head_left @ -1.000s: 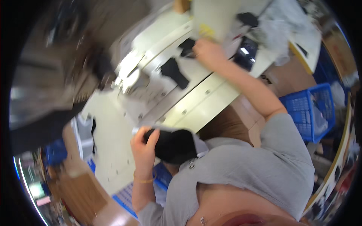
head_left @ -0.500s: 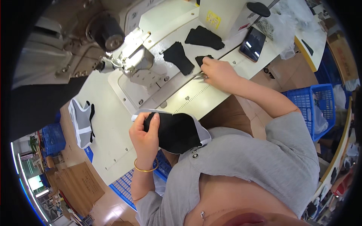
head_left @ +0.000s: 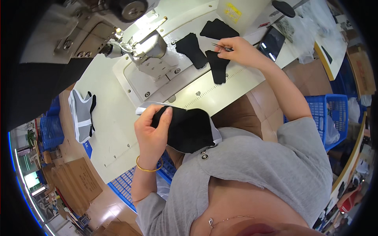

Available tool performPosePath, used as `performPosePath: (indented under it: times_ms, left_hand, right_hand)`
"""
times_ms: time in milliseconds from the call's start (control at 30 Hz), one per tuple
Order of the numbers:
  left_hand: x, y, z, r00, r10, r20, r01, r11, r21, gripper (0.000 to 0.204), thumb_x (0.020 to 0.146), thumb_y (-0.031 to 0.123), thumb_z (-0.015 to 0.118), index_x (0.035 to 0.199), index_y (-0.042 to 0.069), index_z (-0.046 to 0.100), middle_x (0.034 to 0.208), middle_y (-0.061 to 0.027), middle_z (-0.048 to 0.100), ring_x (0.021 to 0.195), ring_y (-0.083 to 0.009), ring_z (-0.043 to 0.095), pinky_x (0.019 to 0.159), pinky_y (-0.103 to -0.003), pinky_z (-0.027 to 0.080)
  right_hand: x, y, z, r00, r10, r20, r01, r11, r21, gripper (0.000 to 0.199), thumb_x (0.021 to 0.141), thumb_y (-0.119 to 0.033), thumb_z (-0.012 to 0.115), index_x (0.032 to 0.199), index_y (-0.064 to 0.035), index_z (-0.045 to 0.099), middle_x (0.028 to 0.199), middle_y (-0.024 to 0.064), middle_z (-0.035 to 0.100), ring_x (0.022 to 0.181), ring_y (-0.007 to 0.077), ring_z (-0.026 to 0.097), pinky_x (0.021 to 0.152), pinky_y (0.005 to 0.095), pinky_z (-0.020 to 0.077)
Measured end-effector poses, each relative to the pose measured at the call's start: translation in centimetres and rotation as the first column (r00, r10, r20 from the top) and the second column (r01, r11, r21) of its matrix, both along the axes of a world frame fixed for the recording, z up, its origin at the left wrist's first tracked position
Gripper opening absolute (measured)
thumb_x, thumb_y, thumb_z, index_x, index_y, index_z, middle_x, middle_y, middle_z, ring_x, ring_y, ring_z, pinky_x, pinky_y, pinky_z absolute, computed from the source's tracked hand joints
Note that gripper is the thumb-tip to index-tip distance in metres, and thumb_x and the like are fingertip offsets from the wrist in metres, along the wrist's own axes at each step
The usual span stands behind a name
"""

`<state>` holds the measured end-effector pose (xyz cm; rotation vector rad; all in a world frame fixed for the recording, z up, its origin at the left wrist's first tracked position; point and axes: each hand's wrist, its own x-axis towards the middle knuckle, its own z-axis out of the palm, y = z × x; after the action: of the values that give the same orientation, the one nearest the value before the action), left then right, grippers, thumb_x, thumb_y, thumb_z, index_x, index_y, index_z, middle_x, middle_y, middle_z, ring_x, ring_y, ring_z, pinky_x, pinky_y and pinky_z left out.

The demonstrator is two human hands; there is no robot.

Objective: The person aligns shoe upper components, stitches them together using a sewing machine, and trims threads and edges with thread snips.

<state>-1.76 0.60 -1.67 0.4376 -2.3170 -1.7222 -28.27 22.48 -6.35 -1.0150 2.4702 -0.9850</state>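
Since half a second ago, the right hand [head_left: 241,52] has shifted on the table [head_left: 118,124], and the small black piece [head_left: 219,70] it mostly covered now shows nearly whole, hanging toward the near edge from under its fingertips. The slim metal tool [head_left: 226,48] in that hand now points away to the left, its tips over the table. Those fingers are closed around the tool; whether they also pinch the piece's upper end, I cannot tell.

The left hand [head_left: 151,131] keeps its thumb-and-finger grip on the black panel [head_left: 189,128], at the corner nearest it; the panel, with a pale layer behind, spreads rightward against the shirt [head_left: 252,165].

A second black piece [head_left: 191,50] lies just left of the right hand, a third [head_left: 218,29] beyond it, and a phone [head_left: 272,42] to its right. The sewing machine [head_left: 153,45] stands beyond the left hand.

The likeliest trouble, I judge, is the tool's tips snagging the cloth, since they sit so close to it. The panel, pinched at one corner, could sag or slip, and a sweep of the right wrist could nudge the phone.
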Motion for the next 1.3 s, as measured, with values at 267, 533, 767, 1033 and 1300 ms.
performPosePath:
  times_ms: [267,533,767,1033,1300]
  left_hand:
    - [-3.8,0.7,0.1,0.950,-0.289,-0.118,0.282,0.957,-0.069,0.013,0.083,0.003,0.070,0.094,-0.004,0.071,0.107,-0.0098,0.066,0.091,-0.0145,0.061,0.081,-0.025,0.047]
    - [-3.2,1.0,-0.4,0.983,-0.177,-0.050,0.172,0.981,-0.092,0.014,0.080,0.005,0.073,0.091,-0.005,0.071,0.079,-0.0100,0.071,0.070,-0.0150,0.065,0.067,-0.026,0.050]
    - [-2.3,0.4,-0.9,0.996,-0.091,-0.006,0.091,0.988,0.121,0.013,0.083,0.007,0.074,0.090,-0.004,0.073,0.081,-0.0064,0.071,0.072,-0.0099,0.064,0.068,-0.024,0.051]
    - [-1.8,0.7,-1.1,0.998,-0.037,-0.060,0.046,0.989,0.143,0.011,0.085,0.005,0.072,0.091,-0.004,0.072,0.076,-0.0023,0.066,0.070,-0.0077,0.058,0.067,-0.022,0.047]
    - [0.4,0.4,-1.1,0.985,0.172,0.011,-0.160,0.890,0.427,0.015,0.095,0.011,0.063,0.098,-0.002,0.068,0.083,0.0021,0.064,0.074,-0.0034,0.055,0.068,-0.019,0.043]
  right_hand:
    - [6.7,-2.9,4.7,0.928,0.240,0.286,-0.131,0.926,-0.353,0.022,0.080,-0.018,0.079,0.087,-0.0004,0.068,0.075,0.0005,0.063,0.074,0.0066,0.055,0.071,0.0250,0.0447]
    - [6.8,-3.1,4.1,0.864,0.309,0.398,-0.138,0.905,-0.403,0.020,0.087,-0.020,0.073,0.086,-0.0006,0.066,0.074,-0.0037,0.060,0.072,0.0033,0.052,0.063,0.0231,0.0433]
    - [-1.7,-0.4,3.6,0.736,0.019,-0.676,0.110,0.983,0.148,0.022,0.092,-0.020,0.066,0.102,-0.0009,0.070,0.085,0.0017,0.068,0.077,0.0104,0.061,0.070,0.0297,0.0488]
    - [9.1,-5.5,4.3,0.927,0.341,0.155,-0.263,0.888,-0.376,0.019,0.090,-0.015,0.069,0.099,0.0018,0.067,0.083,0.0038,0.067,0.079,0.0106,0.062,0.074,0.0261,0.0507]
    - [14.0,-3.6,8.9,0.636,0.368,0.679,0.028,0.867,-0.497,0.016,0.092,-0.015,0.067,0.097,0.0010,0.067,0.072,0.0009,0.063,0.054,0.0064,0.057,0.050,0.0200,0.0425]
